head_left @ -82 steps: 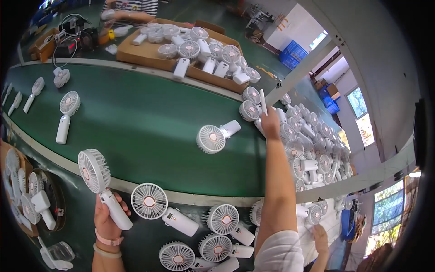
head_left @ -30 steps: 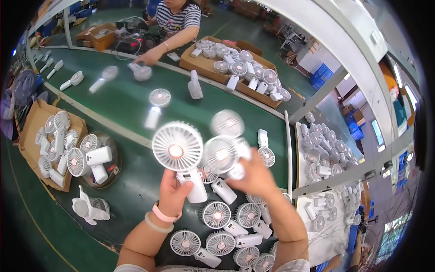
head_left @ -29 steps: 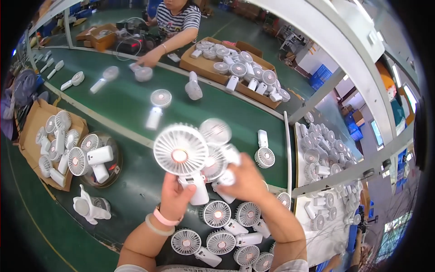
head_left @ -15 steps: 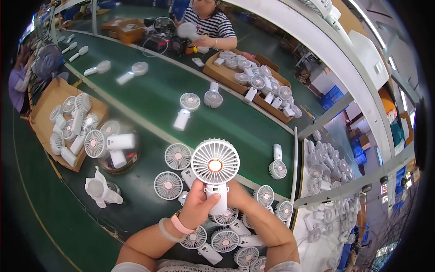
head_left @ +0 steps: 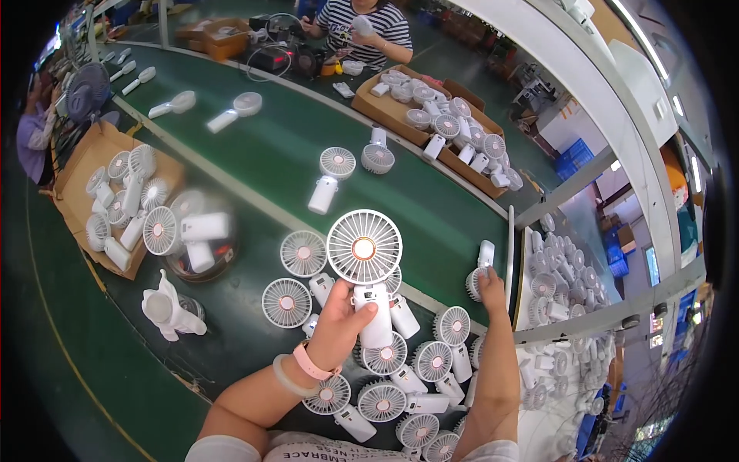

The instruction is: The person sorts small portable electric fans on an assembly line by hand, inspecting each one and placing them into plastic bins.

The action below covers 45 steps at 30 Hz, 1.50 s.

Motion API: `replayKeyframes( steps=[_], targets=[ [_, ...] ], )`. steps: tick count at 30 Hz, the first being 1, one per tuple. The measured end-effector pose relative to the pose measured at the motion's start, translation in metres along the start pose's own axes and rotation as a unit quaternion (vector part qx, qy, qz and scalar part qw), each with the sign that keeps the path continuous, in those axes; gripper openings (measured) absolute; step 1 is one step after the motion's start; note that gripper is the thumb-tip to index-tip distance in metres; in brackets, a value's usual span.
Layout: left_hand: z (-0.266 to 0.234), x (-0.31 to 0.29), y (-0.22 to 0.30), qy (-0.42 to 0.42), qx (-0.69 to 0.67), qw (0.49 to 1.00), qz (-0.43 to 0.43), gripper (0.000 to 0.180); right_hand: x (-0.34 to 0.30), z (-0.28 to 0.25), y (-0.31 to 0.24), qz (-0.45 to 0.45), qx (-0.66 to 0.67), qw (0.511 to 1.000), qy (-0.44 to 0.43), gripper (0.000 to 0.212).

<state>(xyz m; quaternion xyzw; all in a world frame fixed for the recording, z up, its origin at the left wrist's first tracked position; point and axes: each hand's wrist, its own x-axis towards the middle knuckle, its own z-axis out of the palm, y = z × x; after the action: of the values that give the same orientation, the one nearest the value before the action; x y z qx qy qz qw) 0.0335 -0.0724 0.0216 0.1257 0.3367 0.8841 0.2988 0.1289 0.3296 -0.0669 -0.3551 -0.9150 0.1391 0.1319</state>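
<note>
My left hand (head_left: 337,327) is closed round the handle of a white handheld fan (head_left: 365,250), its round grille up and facing me. The thumb lies across the front of the handle. At the right end of the green belt, my right hand (head_left: 491,291) has its fingers on the head of another white handheld fan (head_left: 486,252), which lies with its handle pointing away. The fingers hide part of that head. Several more handheld fans (head_left: 383,402) lie on the near table, below and around my left hand.
Several fans, including a near one (head_left: 323,194), lie on the green belt (head_left: 262,150). Cardboard boxes of fans stand at left (head_left: 146,258) and far right (head_left: 367,105). A white figure-shaped object (head_left: 165,308) sits left. Across the belt, a person in a striped shirt (head_left: 362,35) handles a white part.
My right hand has moved from behind the held fan out to the right, onto the fan at the belt's end. My left hand keeps its fan upright. The view has shifted slightly.
</note>
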Motion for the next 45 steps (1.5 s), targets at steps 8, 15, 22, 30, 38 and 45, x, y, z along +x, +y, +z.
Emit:
replayKeyframes(
  steps=[8,15,22,30,38,45],
  targets=[
    [-0.006,-0.033,0.014,-0.05,0.125,0.988,0.081,0.047,-0.024,-0.025,-0.065,-0.123,-0.151,0.979,-0.052,0.065],
    [-0.006,-0.056,0.017,-0.068,0.084,0.99,0.096,0.051,-0.034,-0.018,-0.059,-0.091,0.08,0.968,-0.219,0.071],
    [-0.005,-0.079,0.028,-0.097,0.048,0.991,0.078,0.051,-0.05,-0.03,-0.029,-0.048,-0.126,0.989,-0.053,0.035],
    [-0.015,-0.109,0.035,-0.094,0.031,0.992,0.078,0.054,-0.132,-0.092,-0.127,0.171,0.594,0.779,-0.1,0.032],
    [-0.018,-0.111,0.024,-0.095,0.012,0.991,0.092,0.054,-0.258,-0.096,-0.188,0.226,0.812,0.49,-0.222,0.058],
    [-0.026,-0.118,0.014,-0.114,0.069,0.987,0.087,0.056,-0.288,-0.07,-0.197,0.187,0.852,0.449,-0.194,0.06]
  ],
)
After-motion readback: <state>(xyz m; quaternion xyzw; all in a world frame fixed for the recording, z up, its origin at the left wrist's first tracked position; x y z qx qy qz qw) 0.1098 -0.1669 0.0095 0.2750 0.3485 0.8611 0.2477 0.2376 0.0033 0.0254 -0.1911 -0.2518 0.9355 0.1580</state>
